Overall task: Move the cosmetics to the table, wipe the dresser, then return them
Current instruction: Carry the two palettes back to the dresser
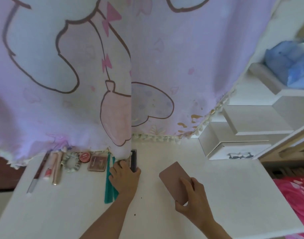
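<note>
Right hand (193, 198): fingers (187, 184) clasped around one mauve flat case (174, 181), held just above the bench (225, 187). Left hand (124, 178), at 9 o'clock of it: fingers curled on a dark palette (134, 160) by the curtain (96, 75) hem.

Lined up toward 9 o'clock: one teal comb (108, 183), one brown compact (97, 163), one red pot (85, 157), one scrunchie (71, 163), two tubes (52, 167), one pencil (36, 175).

Judgement: mid-transfer; which leg, cannot tell. No wiping cloth visible.

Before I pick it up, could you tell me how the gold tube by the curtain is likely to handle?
The gold tube looks slim, round and glossy, so it is probably light and stiff, and may roll if nudged sideways. Its smooth finish could be slippery. It lies close beside the pink tube, so pinching it cleanly may be fiddly.
</note>
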A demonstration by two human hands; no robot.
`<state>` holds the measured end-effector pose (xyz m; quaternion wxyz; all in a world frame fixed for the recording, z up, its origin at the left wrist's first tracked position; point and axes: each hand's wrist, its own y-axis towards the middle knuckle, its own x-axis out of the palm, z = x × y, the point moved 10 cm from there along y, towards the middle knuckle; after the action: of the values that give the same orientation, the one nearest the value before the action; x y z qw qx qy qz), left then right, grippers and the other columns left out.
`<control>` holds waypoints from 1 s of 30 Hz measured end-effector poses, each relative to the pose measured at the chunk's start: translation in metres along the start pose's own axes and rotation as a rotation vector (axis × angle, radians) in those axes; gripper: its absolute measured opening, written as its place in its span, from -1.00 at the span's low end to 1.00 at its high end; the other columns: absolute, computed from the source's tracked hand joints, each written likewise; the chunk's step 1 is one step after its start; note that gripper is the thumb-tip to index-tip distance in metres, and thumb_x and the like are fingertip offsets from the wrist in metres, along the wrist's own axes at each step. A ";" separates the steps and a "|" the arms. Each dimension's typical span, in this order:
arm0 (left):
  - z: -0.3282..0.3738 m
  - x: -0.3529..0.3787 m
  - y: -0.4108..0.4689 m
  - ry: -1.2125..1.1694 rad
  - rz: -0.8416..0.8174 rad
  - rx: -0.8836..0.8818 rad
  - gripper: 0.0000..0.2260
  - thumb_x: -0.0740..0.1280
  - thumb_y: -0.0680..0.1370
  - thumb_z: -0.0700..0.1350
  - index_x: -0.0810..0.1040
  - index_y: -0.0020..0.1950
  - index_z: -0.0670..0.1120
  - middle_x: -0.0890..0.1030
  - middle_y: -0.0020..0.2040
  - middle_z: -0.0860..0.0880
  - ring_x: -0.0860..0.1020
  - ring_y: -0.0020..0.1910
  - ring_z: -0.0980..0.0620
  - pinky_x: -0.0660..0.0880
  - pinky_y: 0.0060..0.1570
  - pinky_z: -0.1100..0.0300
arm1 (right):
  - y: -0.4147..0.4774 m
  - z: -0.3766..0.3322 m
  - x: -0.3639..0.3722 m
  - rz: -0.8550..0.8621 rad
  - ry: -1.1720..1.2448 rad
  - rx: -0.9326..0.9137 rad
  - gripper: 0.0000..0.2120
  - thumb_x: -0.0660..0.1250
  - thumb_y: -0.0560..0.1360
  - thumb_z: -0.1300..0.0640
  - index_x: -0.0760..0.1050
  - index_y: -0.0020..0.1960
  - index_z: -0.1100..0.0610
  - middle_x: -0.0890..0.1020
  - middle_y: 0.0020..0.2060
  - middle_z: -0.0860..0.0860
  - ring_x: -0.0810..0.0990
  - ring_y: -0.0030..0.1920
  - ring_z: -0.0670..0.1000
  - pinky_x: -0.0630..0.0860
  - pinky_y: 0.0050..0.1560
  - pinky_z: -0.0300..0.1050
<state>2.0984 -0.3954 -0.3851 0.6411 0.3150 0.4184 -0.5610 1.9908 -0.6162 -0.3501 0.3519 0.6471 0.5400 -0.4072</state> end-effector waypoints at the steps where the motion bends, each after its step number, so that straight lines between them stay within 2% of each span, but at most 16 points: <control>1: 0.000 0.001 0.002 0.003 -0.004 0.002 -0.47 0.59 0.00 0.05 0.41 -0.30 -0.22 0.51 -0.33 -0.22 0.51 -0.35 -0.17 0.46 -0.39 0.08 | 0.009 -0.004 0.005 -0.004 0.028 0.003 -0.35 0.26 0.08 -0.12 0.29 0.16 -0.02 0.52 -0.02 0.18 0.55 -0.10 0.21 0.52 -0.17 -0.05; 4: 0.003 0.008 0.006 0.036 -0.048 0.021 -0.41 0.60 -0.05 0.15 0.43 -0.32 -0.21 0.51 -0.31 -0.22 0.51 -0.35 -0.16 0.45 -0.40 0.08 | 0.033 -0.015 0.021 -0.044 0.083 0.059 -0.31 0.22 0.13 -0.17 0.24 0.24 -0.04 0.44 0.09 0.17 0.43 0.05 0.21 0.45 0.01 0.01; 7: 0.004 0.002 0.000 0.098 -0.041 0.034 -0.45 0.58 -0.04 0.17 0.46 -0.36 -0.19 0.53 -0.33 -0.19 0.52 -0.36 -0.14 0.44 -0.43 0.09 | 0.058 -0.025 0.040 -0.170 0.069 0.098 -0.28 0.29 0.28 -0.13 0.18 0.38 0.03 0.32 0.22 0.13 0.30 0.20 0.15 0.34 0.19 -0.06; 10: -0.010 -0.013 -0.019 0.139 0.011 0.016 -0.63 0.49 0.12 0.09 0.51 -0.34 -0.16 0.58 -0.28 -0.16 0.54 -0.33 -0.15 0.45 -0.44 0.08 | 0.081 -0.031 0.051 -0.193 0.020 0.097 -0.32 0.31 0.38 -0.08 0.13 0.41 0.04 0.28 0.25 0.13 0.28 0.23 0.15 0.31 0.20 -0.08; 11: -0.015 -0.022 -0.028 0.155 0.035 0.008 -0.69 0.38 0.19 0.08 0.54 -0.30 -0.15 0.59 -0.24 -0.14 0.56 -0.30 -0.14 0.46 -0.44 0.09 | 0.089 -0.033 0.054 -0.192 0.008 0.096 -0.33 0.31 0.38 -0.08 0.15 0.40 0.05 0.29 0.24 0.14 0.30 0.21 0.16 0.32 0.18 -0.08; 13: -0.031 -0.038 -0.044 0.184 0.068 -0.041 -0.67 0.24 0.28 0.05 0.59 -0.13 -0.12 0.60 -0.09 -0.11 0.59 -0.14 -0.14 0.52 -0.34 0.05 | 0.100 -0.041 0.062 -0.199 -0.015 0.081 -0.35 0.32 0.38 -0.11 0.19 0.36 0.10 0.31 0.21 0.16 0.33 0.17 0.18 0.34 0.13 -0.08; 15: -0.045 -0.053 -0.058 0.136 0.083 -0.146 -0.62 0.29 0.42 0.03 0.50 0.18 -0.10 0.49 0.21 -0.09 0.46 0.20 -0.15 0.49 0.04 -0.03 | 0.106 -0.047 0.072 -0.207 -0.019 0.066 -0.36 0.34 0.38 -0.14 0.23 0.33 0.14 0.32 0.19 0.20 0.33 0.15 0.21 0.35 0.11 -0.05; 16: -0.053 -0.056 -0.068 0.141 0.090 -0.186 -0.57 0.34 0.43 0.04 0.45 0.25 -0.09 0.43 0.28 -0.08 0.39 0.28 -0.14 0.45 0.14 -0.01 | 0.107 -0.051 0.076 -0.202 -0.003 0.061 -0.36 0.36 0.37 -0.13 0.25 0.31 0.16 0.33 0.19 0.23 0.33 0.15 0.22 0.35 0.11 -0.02; 18: -0.063 -0.061 -0.087 0.139 0.094 -0.222 -0.52 0.52 0.27 0.02 0.54 0.13 -0.10 0.54 0.16 -0.11 0.51 0.15 -0.17 0.54 -0.02 -0.01 | 0.107 -0.059 0.082 -0.177 0.080 0.037 -0.39 0.40 0.38 -0.05 0.31 0.29 0.25 0.34 0.20 0.32 0.33 0.16 0.28 0.34 0.13 0.06; 19: -0.069 -0.064 -0.098 0.160 0.135 -0.252 -0.52 0.54 0.25 0.00 0.56 0.10 -0.11 0.56 0.14 -0.12 0.53 0.12 -0.17 0.55 -0.05 -0.02 | 0.106 -0.063 0.084 -0.163 0.121 0.010 -0.43 0.42 0.38 0.02 0.35 0.26 0.29 0.34 0.21 0.37 0.33 0.16 0.33 0.34 0.14 0.11; 21: -0.080 -0.073 -0.117 0.082 0.162 -0.368 -0.56 0.38 0.44 -0.01 0.44 0.28 -0.10 0.41 0.32 -0.11 0.35 0.32 -0.15 0.39 0.21 -0.02 | 0.101 -0.070 0.086 -0.120 0.128 -0.076 -0.50 0.45 0.37 0.12 0.42 0.20 0.35 0.33 0.21 0.46 0.35 0.16 0.42 0.38 0.10 0.22; 23: -0.095 -0.079 -0.138 0.055 0.233 -0.449 -0.56 0.22 0.53 0.00 0.29 0.39 -0.07 0.26 0.42 -0.07 0.18 0.42 -0.09 0.23 0.35 0.04 | 0.091 -0.078 0.087 -0.108 0.108 -0.170 -0.52 0.49 0.31 0.20 0.47 0.14 0.38 0.35 0.19 0.51 0.37 0.14 0.48 0.42 0.03 0.31; 27: -0.118 -0.094 -0.172 0.060 0.308 -0.532 -0.58 0.27 0.51 -0.06 0.37 0.34 -0.16 0.36 0.36 -0.16 0.26 0.37 -0.18 0.28 0.31 -0.06 | 0.068 -0.106 0.077 -0.094 0.114 -0.382 -0.49 0.48 0.31 0.20 0.46 0.21 0.31 0.36 0.23 0.46 0.37 0.20 0.46 0.39 0.10 0.29; 30: -0.133 -0.110 -0.198 0.061 0.389 -0.531 -0.59 0.30 0.42 -0.08 0.48 0.23 -0.21 0.50 0.21 -0.23 0.44 0.21 -0.29 0.43 0.10 -0.16 | 0.034 -0.148 0.068 -0.079 0.097 -0.632 -0.47 0.54 0.22 0.22 0.50 0.14 0.29 0.41 0.19 0.45 0.46 0.13 0.44 0.47 0.01 0.27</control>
<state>1.8774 -0.2635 -0.3339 0.7833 0.2274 0.5008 -0.2897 2.0523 -0.4613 -0.3486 0.4933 0.5031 0.6804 -0.2014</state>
